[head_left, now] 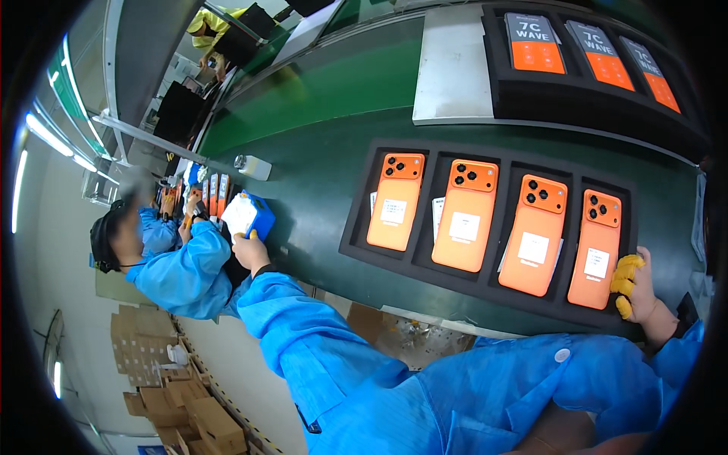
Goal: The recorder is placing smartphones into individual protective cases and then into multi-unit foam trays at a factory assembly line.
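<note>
Several orange smartphones (465, 216) lie back up in the cutouts of a black foam tray (425, 262), each with a white label on its back. Pale slips show beside some of them. At the tray's right edge my right hand (641, 288), wearing yellow finger cots, curls its fingers over the rim next to the rightmost phone (594, 249). My left hand (250, 254) is stretched out to the left, its fingers closed at the near side of a small blue box (262, 220). White paper (239, 214) lies against that box. The fingertips of my left hand are partly hidden.
A second black tray (591, 102) with grey-and-orange packets stands at the far right, beside a metal plate (455, 68). A clear bottle (252, 167) lies beyond the blue box. To my left a co-worker in a blue smock (186, 269) handles phones. Cardboard boxes (186, 413) sit on the floor.
</note>
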The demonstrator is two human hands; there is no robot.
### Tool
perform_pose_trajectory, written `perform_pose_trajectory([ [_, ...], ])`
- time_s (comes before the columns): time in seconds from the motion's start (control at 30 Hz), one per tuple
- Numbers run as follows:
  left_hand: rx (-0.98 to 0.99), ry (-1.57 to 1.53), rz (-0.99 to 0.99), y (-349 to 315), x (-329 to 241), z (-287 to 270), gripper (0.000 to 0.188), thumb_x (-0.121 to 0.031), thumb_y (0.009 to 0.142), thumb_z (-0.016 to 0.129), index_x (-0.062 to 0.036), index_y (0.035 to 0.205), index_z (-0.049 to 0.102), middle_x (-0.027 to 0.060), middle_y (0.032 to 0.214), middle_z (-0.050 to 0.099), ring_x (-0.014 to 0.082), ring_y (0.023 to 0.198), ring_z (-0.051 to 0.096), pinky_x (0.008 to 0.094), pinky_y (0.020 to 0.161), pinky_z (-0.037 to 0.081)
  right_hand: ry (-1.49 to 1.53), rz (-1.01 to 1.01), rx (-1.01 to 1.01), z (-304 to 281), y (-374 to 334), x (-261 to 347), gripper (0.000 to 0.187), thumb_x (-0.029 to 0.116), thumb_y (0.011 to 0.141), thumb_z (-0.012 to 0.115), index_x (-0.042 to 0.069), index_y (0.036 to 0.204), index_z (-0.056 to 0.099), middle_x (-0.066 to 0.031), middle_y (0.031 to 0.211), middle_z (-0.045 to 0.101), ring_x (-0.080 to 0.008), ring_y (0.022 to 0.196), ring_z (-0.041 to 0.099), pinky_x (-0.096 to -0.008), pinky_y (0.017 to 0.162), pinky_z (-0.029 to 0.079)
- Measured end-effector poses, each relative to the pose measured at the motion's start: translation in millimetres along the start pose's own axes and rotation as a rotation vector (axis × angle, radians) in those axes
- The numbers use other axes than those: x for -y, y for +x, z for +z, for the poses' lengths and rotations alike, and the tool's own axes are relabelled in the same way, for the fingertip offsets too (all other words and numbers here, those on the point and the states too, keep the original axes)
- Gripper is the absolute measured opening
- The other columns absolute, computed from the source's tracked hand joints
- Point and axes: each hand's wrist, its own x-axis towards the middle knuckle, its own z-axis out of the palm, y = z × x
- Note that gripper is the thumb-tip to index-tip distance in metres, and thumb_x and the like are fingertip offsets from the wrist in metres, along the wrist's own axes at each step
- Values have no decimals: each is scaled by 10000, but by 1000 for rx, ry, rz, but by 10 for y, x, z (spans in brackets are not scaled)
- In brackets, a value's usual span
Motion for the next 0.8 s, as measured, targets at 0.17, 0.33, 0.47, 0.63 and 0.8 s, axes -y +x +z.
perform_pose_trajectory([
  [0.17, -127, 2, 53, 33, -359, 152, 324, -274, 755, 596, -22, 940, 509, 189, 859, 590, 351, 799, 573, 404, 679, 455, 1, 18, 17, 26, -11, -7, 188, 287, 700, 491, 115, 763, 532, -47, 786, 494, -244, 775, 487, -505, 852, 217],
  [0.33, -93, 80, -54, 169, -658, 156, 324, -290, 749, 593, -40, 936, 508, 174, 864, 606, 339, 810, 586, 424, 697, 455, 26, 27, 26, 42, -20, -35, 202, 304, 709, 486, 116, 766, 534, -47, 788, 496, -243, 775, 487, -513, 852, 206],
  [0.47, -39, 9, -62, 267, -859, 144, 405, -289, 745, 599, -4, 1009, 488, 202, 953, 577, 350, 909, 551, 399, 780, 425, 14, 19, 26, 60, -139, -63, 195, 286, 683, 490, 116, 770, 526, -45, 796, 488, -244, 770, 476, -517, 843, 205],
  [0.63, -276, 37, 116, 750, -413, 940, 418, -389, 784, 500, -3, 933, 558, 190, 924, 574, 331, 880, 546, 405, 748, 429, -23, -3, 67, 11, -94, -49, 185, 259, 652, 492, 125, 777, 514, -45, 807, 475, -246, 764, 463, -527, 827, 205],
  [0.8, -305, 107, 159, 848, -505, 1028, 449, -420, 802, 442, -5, 819, 613, 169, 840, 599, 302, 784, 583, 387, 655, 458, -7, 27, 82, 46, -174, -63, 186, 263, 663, 482, 122, 782, 512, -50, 810, 474, -250, 766, 462, -533, 830, 201],
])
